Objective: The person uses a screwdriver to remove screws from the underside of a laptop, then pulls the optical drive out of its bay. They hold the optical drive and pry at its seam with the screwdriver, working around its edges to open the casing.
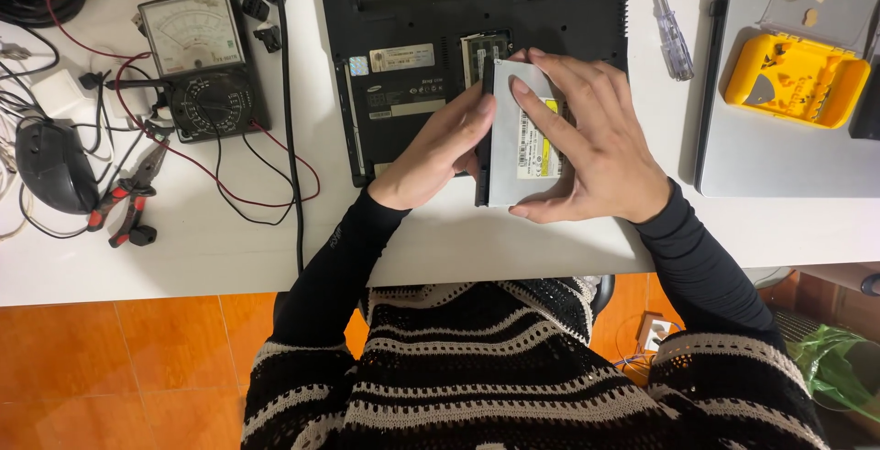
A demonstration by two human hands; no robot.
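1. A flat silver optical drive (513,152) lay over the right part of an upturned black laptop (412,65) on a white table (211,239), its lower end reaching just past the laptop's near edge.
2. The drive's long axis ran away from the person, roughly parallel to the laptop's short side; its dark front bezel faced left, and the labelled face pointed up.
3. The left hand (435,157) pressed against the drive's left edge, fingers close together and extended, thumb near the bezel.
4. The right hand (587,143) rested on top, fingers spread wide across the label, palm over the right edge.
5. A clear-handled screwdriver (669,28) lay to the right, well apart.
6. An analogue multimeter (197,60) with red leads and red-handled pliers (128,198) sat to the left.
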